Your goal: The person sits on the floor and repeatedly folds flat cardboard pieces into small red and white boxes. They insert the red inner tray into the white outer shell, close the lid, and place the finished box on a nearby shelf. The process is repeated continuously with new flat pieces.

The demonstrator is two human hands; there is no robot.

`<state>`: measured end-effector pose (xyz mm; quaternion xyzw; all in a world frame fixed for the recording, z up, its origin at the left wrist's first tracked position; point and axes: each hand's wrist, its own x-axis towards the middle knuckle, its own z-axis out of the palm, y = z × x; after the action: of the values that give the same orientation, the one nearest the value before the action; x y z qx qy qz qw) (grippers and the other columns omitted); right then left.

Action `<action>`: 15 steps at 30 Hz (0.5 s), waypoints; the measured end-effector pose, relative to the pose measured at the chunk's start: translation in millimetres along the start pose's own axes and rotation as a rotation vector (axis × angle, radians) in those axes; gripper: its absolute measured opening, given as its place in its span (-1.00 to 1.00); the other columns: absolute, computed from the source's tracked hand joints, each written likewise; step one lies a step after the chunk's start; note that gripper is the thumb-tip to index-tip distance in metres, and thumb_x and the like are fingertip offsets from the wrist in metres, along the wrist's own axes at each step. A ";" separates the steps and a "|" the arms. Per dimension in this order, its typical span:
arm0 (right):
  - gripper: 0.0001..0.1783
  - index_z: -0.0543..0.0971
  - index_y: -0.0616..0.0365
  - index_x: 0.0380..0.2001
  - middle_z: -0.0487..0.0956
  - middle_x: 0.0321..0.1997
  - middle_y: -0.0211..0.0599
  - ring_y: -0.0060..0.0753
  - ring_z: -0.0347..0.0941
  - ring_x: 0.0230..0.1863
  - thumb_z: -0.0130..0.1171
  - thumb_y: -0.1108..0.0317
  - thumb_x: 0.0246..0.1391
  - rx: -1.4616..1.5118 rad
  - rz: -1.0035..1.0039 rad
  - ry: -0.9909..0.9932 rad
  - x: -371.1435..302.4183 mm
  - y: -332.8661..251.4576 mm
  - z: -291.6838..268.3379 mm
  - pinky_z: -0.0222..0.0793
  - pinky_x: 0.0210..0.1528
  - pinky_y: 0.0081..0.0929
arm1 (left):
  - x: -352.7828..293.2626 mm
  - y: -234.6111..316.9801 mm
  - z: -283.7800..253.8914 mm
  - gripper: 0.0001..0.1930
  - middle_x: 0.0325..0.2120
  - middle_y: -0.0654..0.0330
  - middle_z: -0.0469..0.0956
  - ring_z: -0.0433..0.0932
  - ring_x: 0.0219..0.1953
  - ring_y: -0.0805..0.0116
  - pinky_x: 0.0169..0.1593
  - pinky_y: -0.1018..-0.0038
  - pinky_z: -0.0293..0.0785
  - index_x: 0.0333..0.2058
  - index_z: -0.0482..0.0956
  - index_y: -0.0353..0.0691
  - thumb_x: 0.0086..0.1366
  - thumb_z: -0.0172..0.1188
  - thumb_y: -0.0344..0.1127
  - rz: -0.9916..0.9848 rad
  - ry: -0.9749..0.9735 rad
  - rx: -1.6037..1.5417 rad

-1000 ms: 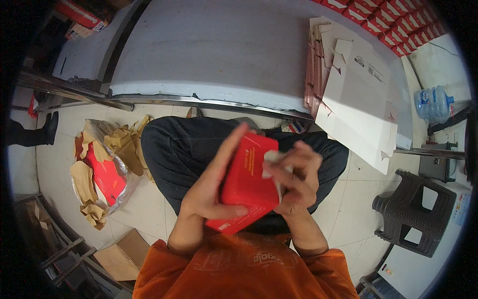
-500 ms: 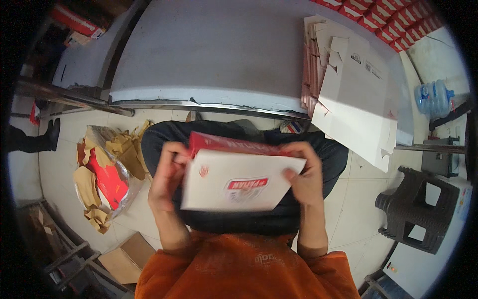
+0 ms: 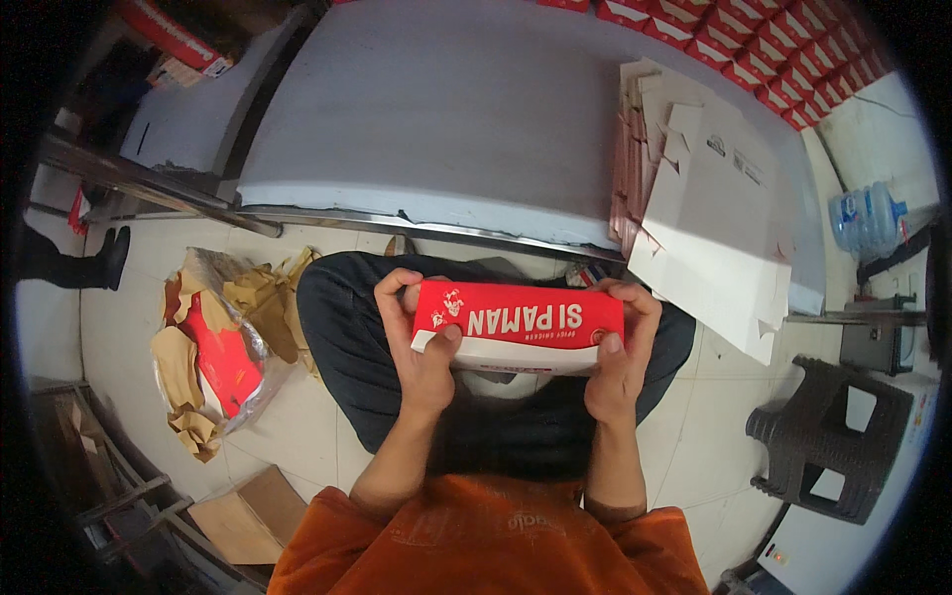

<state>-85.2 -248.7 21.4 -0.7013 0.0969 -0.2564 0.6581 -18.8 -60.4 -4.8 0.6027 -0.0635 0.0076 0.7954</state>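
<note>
Above my lap I hold a red and white cardboard box (image 3: 540,309) by its two ends. Its printed red side faces up, and a white panel shows along the edge nearest me. My left hand (image 3: 424,362) is closed on the left end, thumb on the front edge and fingers behind. At the right end, my right hand (image 3: 620,362) grips in the same way. Beyond the box, on the right part of the table, lies a stack of flat white box blanks (image 3: 709,218), overhanging the near edge.
The grey table (image 3: 446,119) stands in front of my knees. Assembled red boxes (image 3: 754,50) are stacked at its far right. Torn brown paper packaging (image 3: 188,367) lies on the floor left, near a cardboard carton (image 3: 248,516). Dark stacked stools (image 3: 833,436) and a water bottle (image 3: 868,218) stand right.
The box has turned so its red side now faces up instead of the white panel. My left hand has shifted right and both hands now hold the ends.
</note>
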 end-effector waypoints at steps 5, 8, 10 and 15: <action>-0.52 0.34 0.19 0.02 0.43 -0.05 -0.21 -0.30 0.39 0.01 0.19 0.27 0.07 -0.277 -0.082 -0.160 7.0 -9.6 2.6 0.27 0.15 -0.35 | 4.4 -4.9 0.9 -0.29 -0.14 0.06 0.45 0.44 -0.10 0.35 0.03 0.44 0.35 0.22 0.09 -0.20 0.09 0.13 -0.24 -0.032 0.086 0.003; -0.53 0.33 0.20 0.01 0.44 -0.06 -0.20 -0.31 0.39 -0.02 0.16 0.27 0.05 -0.105 0.086 -0.043 20.7 -17.0 16.9 0.24 0.16 -0.39 | 11.2 2.1 -1.9 -0.31 -0.11 0.01 0.44 0.44 -0.08 0.33 0.10 0.40 0.32 0.27 -0.01 -0.25 0.23 0.09 -0.30 0.093 -0.012 0.071; -0.55 0.33 0.21 0.06 0.41 0.08 -0.15 -0.25 0.34 0.13 0.04 0.29 0.12 0.025 0.188 -0.067 34.9 -25.6 32.0 0.15 0.26 -0.35 | 24.6 12.0 -8.1 -0.36 -0.15 0.01 0.46 0.46 -0.11 0.34 0.09 0.41 0.35 0.29 -0.05 -0.22 0.27 0.00 -0.48 0.084 -0.082 0.144; -0.39 0.31 -0.18 0.22 0.25 0.36 -0.19 -0.20 0.14 0.34 0.19 0.10 0.09 -0.650 -0.593 -0.610 69.2 -65.4 54.8 0.11 0.32 0.04 | 109.1 17.6 -51.4 -0.54 -0.03 -0.02 0.47 0.52 -0.06 0.10 0.05 0.20 0.51 0.21 0.30 -0.13 0.33 -0.19 -0.33 -0.843 0.071 -0.280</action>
<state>-12.8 -226.1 100.9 -0.9089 -0.2265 -0.1727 0.3047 92.5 -13.3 10.4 0.4616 0.2147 -0.3055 0.8047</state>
